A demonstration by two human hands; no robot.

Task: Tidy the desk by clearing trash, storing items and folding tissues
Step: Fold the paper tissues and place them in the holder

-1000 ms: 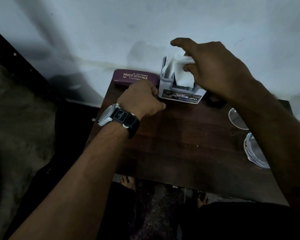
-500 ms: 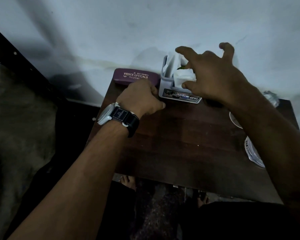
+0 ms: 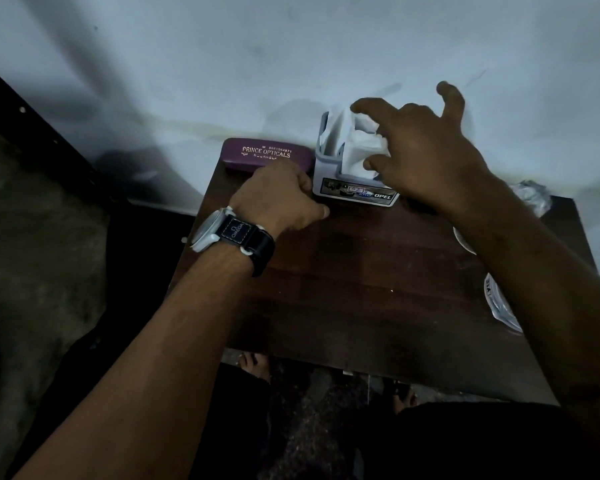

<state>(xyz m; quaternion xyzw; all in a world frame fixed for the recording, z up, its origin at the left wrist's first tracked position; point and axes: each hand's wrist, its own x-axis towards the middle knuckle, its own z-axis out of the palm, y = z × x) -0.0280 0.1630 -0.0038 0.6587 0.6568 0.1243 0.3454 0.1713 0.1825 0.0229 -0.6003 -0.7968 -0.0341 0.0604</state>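
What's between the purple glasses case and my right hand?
The white tissue holder, stuffed with tissues, stands between the glasses case and the right hand, as the head view shows.

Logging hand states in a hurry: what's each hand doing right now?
Left hand: curled against the tissue holder; grip cannot be told.
Right hand: pinching the white tissue in the holder.

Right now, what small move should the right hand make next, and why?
Probably push the tissue down into the holder: it bulges above the rim, pinched by the right hand, while the left hand rests against the holder's side.
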